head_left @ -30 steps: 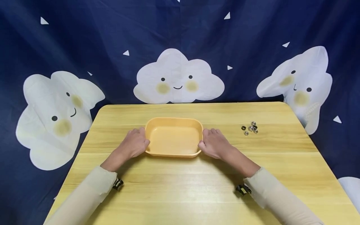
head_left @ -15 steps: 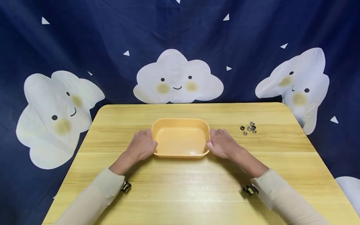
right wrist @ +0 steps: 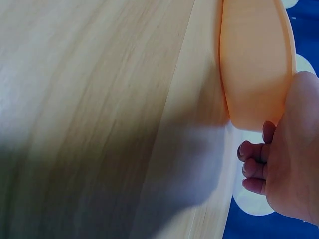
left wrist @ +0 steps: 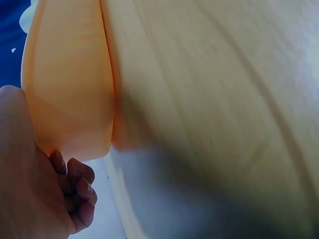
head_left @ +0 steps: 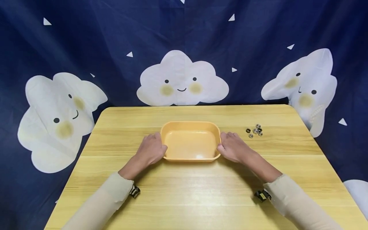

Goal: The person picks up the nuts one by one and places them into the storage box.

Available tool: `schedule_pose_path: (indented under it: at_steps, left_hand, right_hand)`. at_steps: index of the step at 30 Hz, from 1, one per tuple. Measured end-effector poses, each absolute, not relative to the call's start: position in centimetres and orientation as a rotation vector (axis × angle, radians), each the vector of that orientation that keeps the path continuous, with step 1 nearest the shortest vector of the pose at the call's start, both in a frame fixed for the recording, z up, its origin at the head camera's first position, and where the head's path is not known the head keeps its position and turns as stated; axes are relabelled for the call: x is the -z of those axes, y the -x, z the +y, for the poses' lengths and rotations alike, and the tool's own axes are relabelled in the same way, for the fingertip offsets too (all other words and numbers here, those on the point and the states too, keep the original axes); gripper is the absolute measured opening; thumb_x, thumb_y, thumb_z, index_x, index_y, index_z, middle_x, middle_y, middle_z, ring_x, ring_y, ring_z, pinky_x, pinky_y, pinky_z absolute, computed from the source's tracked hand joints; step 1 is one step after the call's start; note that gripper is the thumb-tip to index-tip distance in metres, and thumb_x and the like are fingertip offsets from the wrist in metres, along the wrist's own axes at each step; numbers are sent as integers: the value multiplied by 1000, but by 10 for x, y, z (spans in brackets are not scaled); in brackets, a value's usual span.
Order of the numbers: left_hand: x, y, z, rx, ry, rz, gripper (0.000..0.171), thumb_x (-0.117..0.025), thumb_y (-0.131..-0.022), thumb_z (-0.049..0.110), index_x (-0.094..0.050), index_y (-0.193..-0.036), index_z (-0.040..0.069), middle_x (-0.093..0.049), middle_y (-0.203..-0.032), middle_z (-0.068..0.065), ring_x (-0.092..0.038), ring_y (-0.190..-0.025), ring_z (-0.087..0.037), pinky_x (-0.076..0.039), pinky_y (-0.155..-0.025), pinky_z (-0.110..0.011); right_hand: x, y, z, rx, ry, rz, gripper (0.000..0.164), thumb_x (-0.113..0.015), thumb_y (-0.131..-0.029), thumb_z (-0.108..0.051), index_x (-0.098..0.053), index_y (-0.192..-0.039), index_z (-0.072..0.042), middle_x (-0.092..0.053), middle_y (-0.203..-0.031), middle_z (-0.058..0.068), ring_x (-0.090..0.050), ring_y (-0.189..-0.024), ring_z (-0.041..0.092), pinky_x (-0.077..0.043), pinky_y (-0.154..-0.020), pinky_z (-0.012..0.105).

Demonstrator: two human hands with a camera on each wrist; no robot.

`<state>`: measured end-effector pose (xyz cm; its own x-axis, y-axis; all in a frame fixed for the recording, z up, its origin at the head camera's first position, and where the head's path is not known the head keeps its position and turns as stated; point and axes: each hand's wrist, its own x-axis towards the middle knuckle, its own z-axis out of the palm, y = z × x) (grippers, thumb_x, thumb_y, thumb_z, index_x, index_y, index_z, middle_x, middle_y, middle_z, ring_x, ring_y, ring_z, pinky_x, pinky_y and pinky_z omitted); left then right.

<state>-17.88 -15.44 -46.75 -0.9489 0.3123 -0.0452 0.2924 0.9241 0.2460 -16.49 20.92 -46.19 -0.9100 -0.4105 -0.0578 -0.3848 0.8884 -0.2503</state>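
My left hand, right hand grip orange tray at 9 and 3 o'clock, likely for balance | tray toward surface's 12 o'clock | metal nuts apart, near 3 o'clock

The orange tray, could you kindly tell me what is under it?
Wooden tabletop shows around the orange tray; whatever lies directly beneath its base is covered, so that cannot be seen.

A dark blue curtain with white clouds spans the top; small nuts lie right of centre on the table.
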Motion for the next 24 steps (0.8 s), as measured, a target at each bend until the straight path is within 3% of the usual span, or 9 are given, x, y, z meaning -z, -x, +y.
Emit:
schedule_pose_path:
  at_steps: [11, 24]
  left_hand:
    - [469, 172, -143, -354, -487, 3042, 25, -47, -94, 29, -49, -91, 5, -52, -78, -7, -54, -80, -29, -46, -91, -47]
    - [472, 171, -128, -350, -484, 3067, 24, -47, -94, 29, -49, -90, 5, -51, -76, -6, -53, -76, -28, -45, -82, -44]
  right_hand:
    - [462, 163, 220, 385, 608, 2947, 20, -42, -100, -27, -48, -101, -8, -55, -87, 6, -47, -87, 22, -39, -93, 42]
    - [464, 164, 233, 414, 606, 2959, 19, -42, -99, -25, -51, -99, -8, -58, -88, 6, -50, -89, 23, -40, -92, 42]
